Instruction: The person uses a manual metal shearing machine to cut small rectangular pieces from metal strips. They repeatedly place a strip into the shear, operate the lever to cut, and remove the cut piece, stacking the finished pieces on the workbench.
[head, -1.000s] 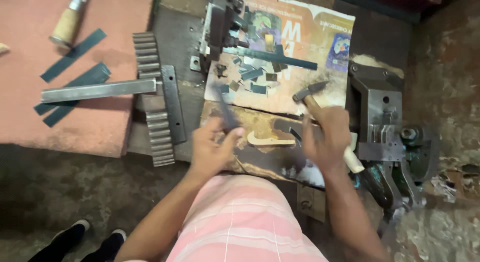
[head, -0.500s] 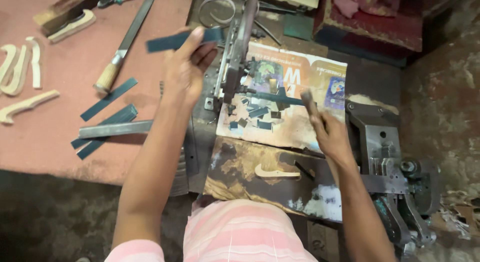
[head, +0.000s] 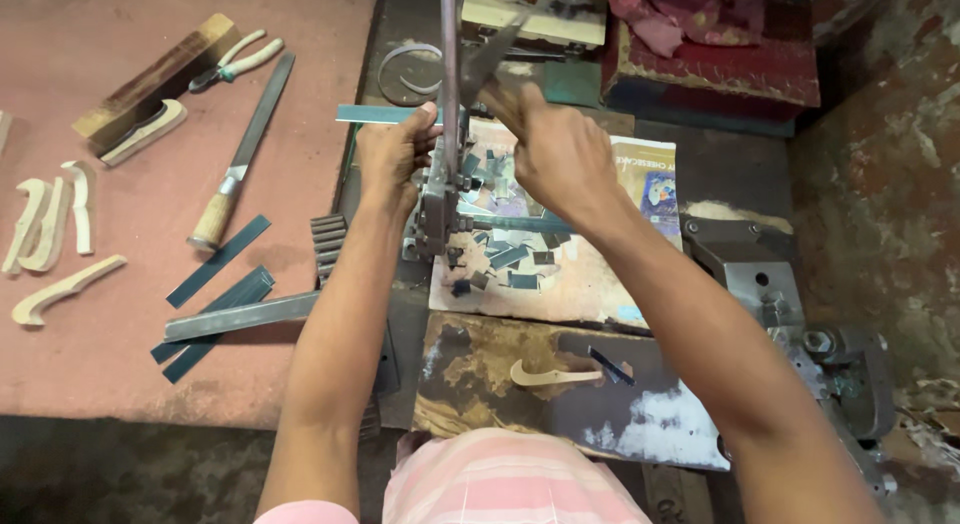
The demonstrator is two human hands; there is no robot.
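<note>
1. Your left hand (head: 392, 156) pinches a thin blue-grey metal strip (head: 372, 114) and holds it level, its free end pointing left, its other end against the upright lever of the bench shear (head: 443, 174).
2. Your right hand (head: 560, 154) is clenched on a wooden handle — a hammer (head: 492, 59), its metal head raised beside the lever, just above the strip.
3. Below both hands, short cut strip pieces (head: 512, 262) lie scattered on a printed paper sheet (head: 590, 284).
4. Nearer to you, a pale curved wooden piece (head: 545, 374) rests on a worn board (head: 480, 369) — well apart from either hand.
5. On the reddish counter (head: 120, 344) to the left: a file with a wooden handle (head: 240, 159), pliers (head: 235, 62), more long strips (head: 215, 262) and several curved wooden blanks (head: 55, 224).
</note>
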